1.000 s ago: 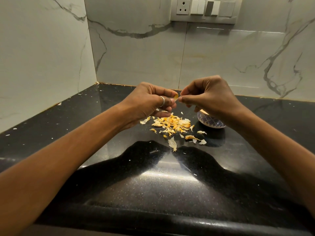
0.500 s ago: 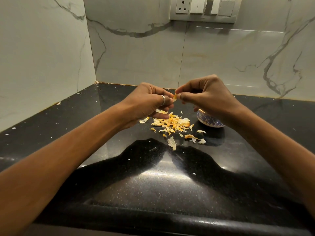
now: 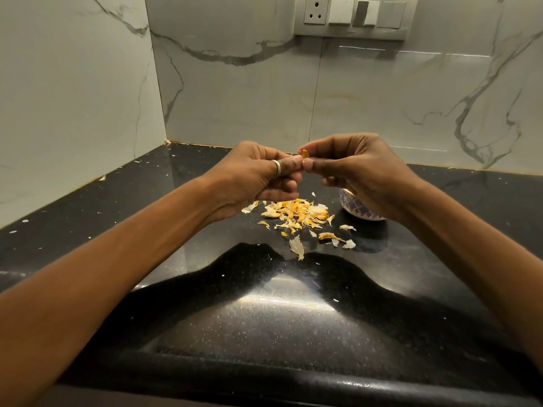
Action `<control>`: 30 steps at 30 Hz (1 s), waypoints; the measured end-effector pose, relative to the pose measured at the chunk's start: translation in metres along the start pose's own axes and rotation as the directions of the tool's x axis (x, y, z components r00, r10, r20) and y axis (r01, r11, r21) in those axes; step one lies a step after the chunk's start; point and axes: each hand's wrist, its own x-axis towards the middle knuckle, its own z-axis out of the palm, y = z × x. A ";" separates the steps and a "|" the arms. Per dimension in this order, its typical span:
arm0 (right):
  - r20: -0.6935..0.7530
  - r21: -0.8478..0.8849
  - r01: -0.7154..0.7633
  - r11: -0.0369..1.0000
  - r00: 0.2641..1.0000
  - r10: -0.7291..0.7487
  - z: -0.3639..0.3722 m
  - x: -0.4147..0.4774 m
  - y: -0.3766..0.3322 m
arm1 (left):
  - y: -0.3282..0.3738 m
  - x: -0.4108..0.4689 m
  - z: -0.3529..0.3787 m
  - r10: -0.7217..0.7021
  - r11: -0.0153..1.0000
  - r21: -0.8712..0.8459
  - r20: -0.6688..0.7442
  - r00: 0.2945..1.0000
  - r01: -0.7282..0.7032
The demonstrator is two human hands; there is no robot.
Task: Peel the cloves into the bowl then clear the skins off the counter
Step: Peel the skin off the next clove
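Above the black counter (image 3: 264,318) my two hands meet fingertip to fingertip. My left hand (image 3: 258,177), with a ring on the thumb, and my right hand (image 3: 352,171) both pinch a small garlic clove (image 3: 305,154); only its yellowish tip shows between the fingers. Below them lies a heap of papery yellow and white skins (image 3: 296,214), with several loose flakes scattered nearer to me. A small white bowl with a blue lattice pattern (image 3: 360,210) stands right of the heap, mostly hidden behind my right hand; its contents are out of sight.
Marble-look walls close the counter at the back and on the left, forming a corner. A socket and switch panel (image 3: 351,16) sits high on the back wall. Tiny white flecks dot the left of the counter. The rounded front edge (image 3: 264,377) runs along the bottom.
Both hands have risen slightly and stayed together on the clove. Its tip now sticks up more plainly above the fingertips. Skins and bowl lie as before.
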 end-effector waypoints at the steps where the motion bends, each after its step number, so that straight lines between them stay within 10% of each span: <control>1: 0.000 -0.015 0.002 1.000 1.000 -0.002 0.000 0.000 0.000 | 0.001 0.000 0.000 -0.012 1.000 -0.022 0.016 1.000 0.012; 10: -0.022 -0.077 0.001 0.997 1.000 -0.003 0.000 0.000 0.002 | -0.007 0.005 -0.006 0.388 0.811 0.504 -0.084 0.918 -0.297; 30: -0.103 -0.471 0.222 0.853 0.947 -0.303 0.016 0.001 0.017 | -0.016 0.006 -0.005 0.529 0.677 0.632 -0.062 0.846 -0.377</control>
